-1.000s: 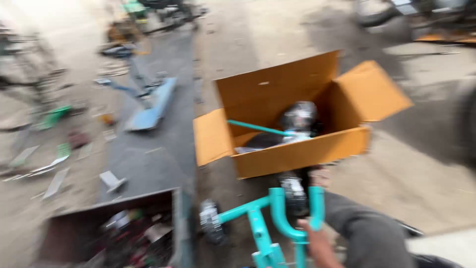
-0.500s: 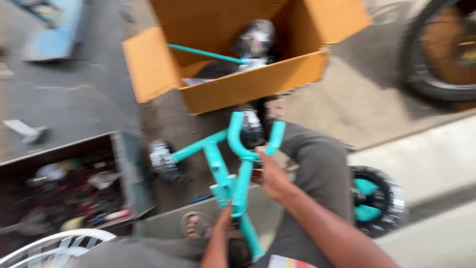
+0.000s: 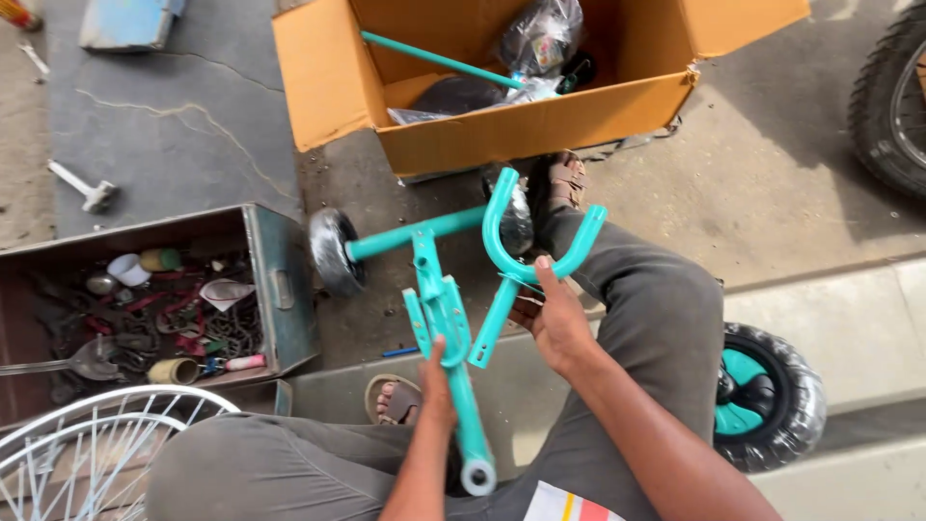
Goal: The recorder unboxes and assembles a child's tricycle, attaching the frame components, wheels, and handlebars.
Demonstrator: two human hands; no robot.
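My left hand (image 3: 436, 386) grips the main tube of a teal tricycle frame (image 3: 446, 318) that rests across my lap. Its rear axle bar runs left to a small black wheel (image 3: 333, 251). My right hand (image 3: 552, 323) holds the stem of a teal U-shaped fork (image 3: 529, 253), thumb on the base of the U, right next to the frame. An open cardboard box (image 3: 502, 125) stands ahead of my knees with a teal rod (image 3: 439, 60) and plastic-wrapped parts (image 3: 540, 39) inside. A black wheel with a teal hub (image 3: 767, 400) lies by my right leg.
An open metal toolbox (image 3: 275, 280) full of small tools sits at the left, with a white spoked wheel (image 3: 87, 444) below it. A hammer-like tool (image 3: 82, 188) lies on the concrete. A large tyre (image 3: 887, 106) stands at the right edge.
The view has tilted down and steadied over my lap. The frame and fork have come closer, and both hands now hold them; a second ago only my right hand showed.
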